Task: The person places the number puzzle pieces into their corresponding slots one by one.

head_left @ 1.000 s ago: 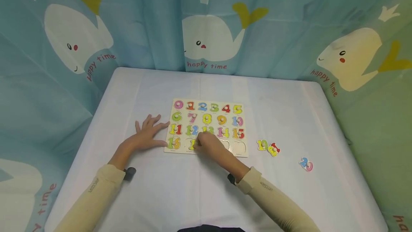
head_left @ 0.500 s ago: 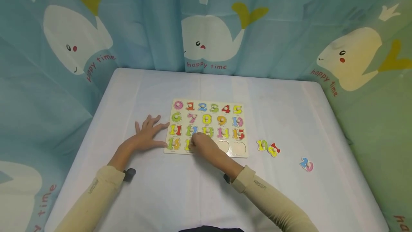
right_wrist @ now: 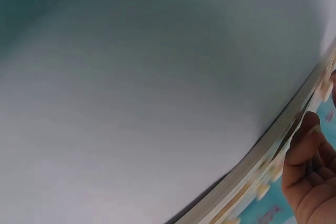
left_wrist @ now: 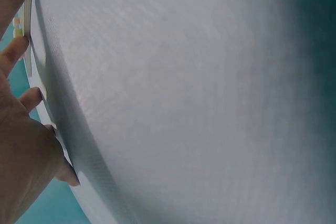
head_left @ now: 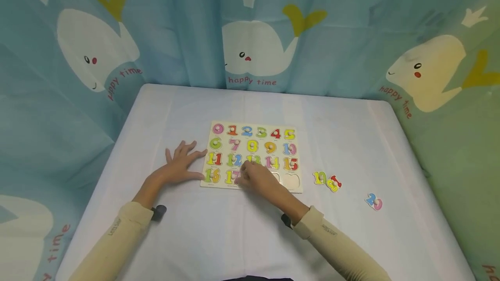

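A wooden number puzzle board [head_left: 242, 138] lies mid-table, its numbers fitted with small knobs. My left hand [head_left: 173, 168] has its fingers spread on the table, with thumb and index tips at the board's left edge. In the left wrist view, the left hand [left_wrist: 26, 150] shows beside that edge. My right hand [head_left: 259, 181] is over the bottom row, fingers bent, tips just beside the 17 piece [head_left: 232, 177], which sits in its place. The right wrist view shows thumb and finger of the right hand [right_wrist: 310, 182] apart near the board, with no piece between them.
Right of the board, the 19 piece [head_left: 319, 178] lies close to the turned 18 piece [head_left: 333, 183]. Farther right is the 20 piece [head_left: 374, 201]. A bare recess [head_left: 291, 181] shows at the board's bottom right. A blue whale-print curtain [head_left: 187, 25] surrounds the white table [head_left: 187, 112].
The right hand first shifted left with its fingers at the 17 piece, then drew back slightly right, uncovering more of it. The left hand stayed at the board's edge.
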Tool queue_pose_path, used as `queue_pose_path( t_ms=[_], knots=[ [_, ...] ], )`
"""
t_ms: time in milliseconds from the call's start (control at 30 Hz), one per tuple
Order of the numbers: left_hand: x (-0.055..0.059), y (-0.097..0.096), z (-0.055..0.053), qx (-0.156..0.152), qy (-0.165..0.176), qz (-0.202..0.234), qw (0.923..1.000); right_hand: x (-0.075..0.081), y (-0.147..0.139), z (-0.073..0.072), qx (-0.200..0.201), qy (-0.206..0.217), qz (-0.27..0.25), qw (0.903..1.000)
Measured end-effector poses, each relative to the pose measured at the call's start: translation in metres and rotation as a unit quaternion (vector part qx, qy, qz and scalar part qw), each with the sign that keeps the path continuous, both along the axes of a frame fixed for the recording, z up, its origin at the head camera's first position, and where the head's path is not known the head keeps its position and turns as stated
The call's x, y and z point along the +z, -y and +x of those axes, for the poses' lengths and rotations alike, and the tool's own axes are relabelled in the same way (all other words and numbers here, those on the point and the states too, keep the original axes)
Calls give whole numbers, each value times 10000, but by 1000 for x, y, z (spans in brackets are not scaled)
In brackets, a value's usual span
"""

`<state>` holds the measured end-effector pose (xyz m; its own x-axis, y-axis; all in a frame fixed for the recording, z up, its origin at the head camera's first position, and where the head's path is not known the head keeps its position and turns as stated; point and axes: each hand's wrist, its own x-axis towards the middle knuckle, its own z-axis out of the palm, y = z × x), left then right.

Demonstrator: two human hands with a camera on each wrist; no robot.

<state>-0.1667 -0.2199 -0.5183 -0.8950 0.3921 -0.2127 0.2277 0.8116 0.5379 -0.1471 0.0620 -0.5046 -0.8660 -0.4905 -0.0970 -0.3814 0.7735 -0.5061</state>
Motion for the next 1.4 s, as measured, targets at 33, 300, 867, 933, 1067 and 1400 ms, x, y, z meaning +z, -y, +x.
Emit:
queue_pose_path(
  t_ms=[33,300,867,933,1067,1400],
  knots=[
    [0,0,0,0,0,-1,10000,0,-6,1,-99,12,-7,10000],
    [1,-1,2,33,16,20,10000,7,-59,1,-798,-493,200,9954],
    [-2,-1,3,64,16,42,10000,25,-166,2,-2104,117,1098,9714],
    [-1,-2,3,56,0,64,10000,30,-178,4,-2220,342,1293,9658],
    [1,-3,4,41,-16,100,9999,40,-201,9,-2238,778,1566,9588],
    [3,-3,2,43,78,29,10000,33,-220,16,-2220,1355,1223,9578]
  ],
)
